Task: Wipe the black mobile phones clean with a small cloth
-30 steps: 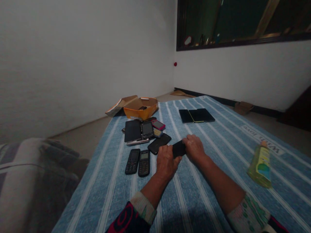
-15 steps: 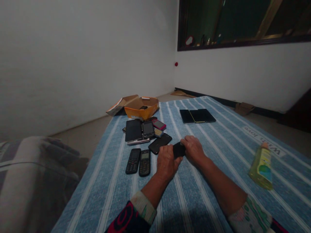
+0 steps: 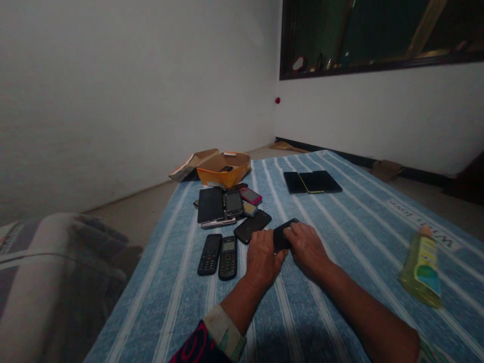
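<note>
Low over the blue striped cloth, a black smartphone is gripped between both hands. My left hand is closed round its left end, with the thumb along the near edge. Fingers of my right hand are bent over its right side and hide part of it. Another black smartphone lies just beyond my left hand. Two keypad phones, one black and one with a pale screen, rest side by side to the left.
Behind them is a pile with a dark tablet-like phone, a slider phone and a pink phone. An open orange box stands farther back. Dark flat devices lie at the back right, a yellow-green bottle at the right.
My right hand has shifted its grip nearer on the smartphone, so more of its far end shows. The whole view has moved slightly.
</note>
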The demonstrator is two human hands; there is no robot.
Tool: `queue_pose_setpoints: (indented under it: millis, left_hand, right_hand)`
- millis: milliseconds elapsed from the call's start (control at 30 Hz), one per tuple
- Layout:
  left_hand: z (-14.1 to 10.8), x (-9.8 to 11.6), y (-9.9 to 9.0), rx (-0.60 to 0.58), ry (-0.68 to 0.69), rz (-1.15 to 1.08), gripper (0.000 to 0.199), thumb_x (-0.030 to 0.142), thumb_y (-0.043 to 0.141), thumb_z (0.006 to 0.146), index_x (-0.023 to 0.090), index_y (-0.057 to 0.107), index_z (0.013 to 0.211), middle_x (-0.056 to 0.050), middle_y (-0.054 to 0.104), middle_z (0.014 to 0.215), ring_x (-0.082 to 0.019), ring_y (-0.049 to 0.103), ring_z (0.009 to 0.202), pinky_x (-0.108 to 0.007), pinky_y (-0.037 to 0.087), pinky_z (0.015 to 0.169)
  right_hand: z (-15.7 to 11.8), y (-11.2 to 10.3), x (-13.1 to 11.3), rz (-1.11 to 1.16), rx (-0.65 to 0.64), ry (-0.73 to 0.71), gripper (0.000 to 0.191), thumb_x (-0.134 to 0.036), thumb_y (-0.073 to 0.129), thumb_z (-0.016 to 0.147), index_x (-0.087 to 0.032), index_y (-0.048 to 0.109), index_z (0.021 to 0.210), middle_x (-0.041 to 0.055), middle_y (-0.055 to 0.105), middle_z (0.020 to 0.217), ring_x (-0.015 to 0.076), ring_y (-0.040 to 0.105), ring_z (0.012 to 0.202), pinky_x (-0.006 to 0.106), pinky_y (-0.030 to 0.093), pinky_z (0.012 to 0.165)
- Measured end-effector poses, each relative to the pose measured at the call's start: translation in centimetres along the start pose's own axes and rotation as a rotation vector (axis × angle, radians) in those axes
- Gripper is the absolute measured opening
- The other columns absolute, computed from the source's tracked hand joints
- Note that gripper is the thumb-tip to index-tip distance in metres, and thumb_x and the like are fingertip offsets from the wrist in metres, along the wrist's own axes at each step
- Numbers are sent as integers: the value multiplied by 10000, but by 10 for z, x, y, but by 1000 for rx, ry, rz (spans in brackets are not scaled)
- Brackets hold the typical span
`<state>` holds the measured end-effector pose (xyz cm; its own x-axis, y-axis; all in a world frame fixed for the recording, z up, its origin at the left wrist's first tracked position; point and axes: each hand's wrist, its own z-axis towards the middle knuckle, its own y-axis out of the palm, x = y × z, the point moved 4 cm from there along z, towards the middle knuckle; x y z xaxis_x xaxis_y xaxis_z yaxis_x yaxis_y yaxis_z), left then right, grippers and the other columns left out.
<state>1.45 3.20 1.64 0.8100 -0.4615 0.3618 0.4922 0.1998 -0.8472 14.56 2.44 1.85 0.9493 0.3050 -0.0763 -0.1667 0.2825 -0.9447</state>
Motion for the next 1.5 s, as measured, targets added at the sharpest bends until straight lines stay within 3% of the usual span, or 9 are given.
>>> queue_pose_setpoints:
  millis: [200, 400, 567, 1033, 1200, 1500]
  left_hand:
    - [-1, 2, -1, -12, -5, 2, 386, 262, 712, 771, 166, 538, 1101, -87, 611, 1036, -278, 538, 990, -437, 472, 894]
    - [-3, 1, 0, -19, 2, 1, 292, 256, 667, 792, 168, 548, 1044, -81, 611, 1000, -279, 534, 975, -437, 466, 894]
    - [-3, -1, 1, -10, 19, -1, 348, 202, 635, 775, 170, 537, 1107, -84, 609, 1020, -285, 540, 986, -450, 458, 912]
    - [-3, 1, -3, -6, 28, -2, 277, 250, 667, 791, 178, 549, 1031, -80, 603, 999, -279, 537, 968, -438, 474, 874]
    - [-2, 0, -2, -8, 30, -4, 290, 229, 664, 779, 178, 553, 1042, -78, 600, 994, -280, 538, 966, -438, 475, 878]
    - [-2, 0, -2, -13, 22, -8, 277, 262, 676, 788, 180, 557, 1025, -80, 602, 994, -284, 538, 995, -451, 473, 908]
  right_hand:
    - [0, 3, 21, -20, 40, 96, 291, -48, 452, 876, -147, 653, 1062, 118, 610, 1006, 260, 489, 981, 362, 338, 857]
    - [-5, 12, 0, 110, 71, -78, 331, -104, 476, 877, -144, 614, 1175, 142, 589, 1151, 269, 475, 1055, 384, 355, 914]
    - [-5, 12, -12, 187, 59, -164, 340, -141, 458, 899, -141, 590, 1213, 145, 573, 1215, 275, 463, 1101, 413, 344, 961]
    - [-2, 1, 8, 150, -28, -22, 298, -112, 462, 852, -152, 617, 1103, 128, 569, 1192, 256, 473, 1112, 380, 335, 960]
    - [-3, 2, 4, 169, -19, -89, 256, -174, 457, 899, -149, 605, 1107, 118, 572, 1129, 247, 475, 1043, 379, 349, 951]
    - [-6, 9, 0, 199, 5, -149, 296, -85, 485, 851, -144, 641, 1095, 119, 596, 1140, 255, 473, 1072, 394, 358, 956]
